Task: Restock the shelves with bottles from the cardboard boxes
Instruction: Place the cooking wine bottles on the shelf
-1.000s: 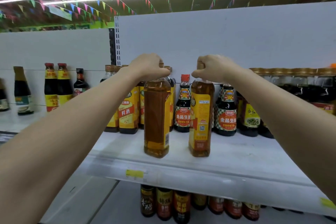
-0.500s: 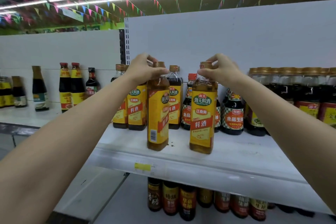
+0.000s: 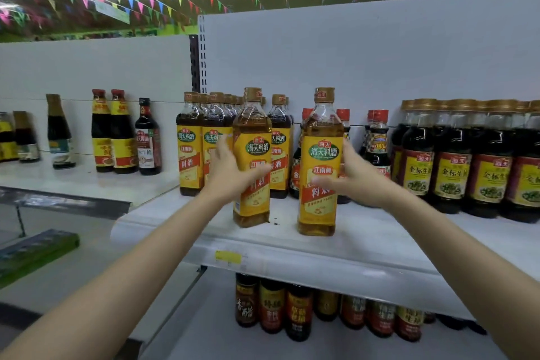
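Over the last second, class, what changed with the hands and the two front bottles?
Both hands slid from the caps down to the labels: left hand on the left bottle, right hand on the right bottle. Both bottles stayed upright on the shelf.

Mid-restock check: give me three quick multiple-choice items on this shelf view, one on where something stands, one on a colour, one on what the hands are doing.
1. Where do the two front amber bottles stand?
A. near the shelf's front edge
B. on the lower shelf
C. against the back panel

2. What colour is the main label on the right front bottle?
A. blue
B. yellow
C. white

3. What are the hands doing?
A. hanging idle
B. gripping the caps
C. holding the bottle bodies

Answers:
1 A: the left front bottle and right front bottle stand ahead of the rows on the shelf.
2 B: its label is yellow.
3 C: the left hand and right hand wrap the labels.
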Action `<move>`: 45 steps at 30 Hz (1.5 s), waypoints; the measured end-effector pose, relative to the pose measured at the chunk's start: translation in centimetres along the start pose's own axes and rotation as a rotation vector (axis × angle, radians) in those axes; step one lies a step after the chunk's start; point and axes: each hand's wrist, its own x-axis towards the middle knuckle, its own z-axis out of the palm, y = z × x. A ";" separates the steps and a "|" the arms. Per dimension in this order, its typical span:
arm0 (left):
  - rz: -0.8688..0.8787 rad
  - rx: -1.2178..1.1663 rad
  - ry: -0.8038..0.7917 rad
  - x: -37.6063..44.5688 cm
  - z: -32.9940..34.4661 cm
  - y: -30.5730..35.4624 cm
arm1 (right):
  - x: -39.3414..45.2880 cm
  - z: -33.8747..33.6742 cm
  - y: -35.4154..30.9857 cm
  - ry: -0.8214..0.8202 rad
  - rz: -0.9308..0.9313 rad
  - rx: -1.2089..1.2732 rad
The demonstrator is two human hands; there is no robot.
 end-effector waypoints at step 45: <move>0.008 0.284 -0.092 -0.2 1.0 -5.3 | 3.8 9.7 1.2 0.061 0.220 -0.364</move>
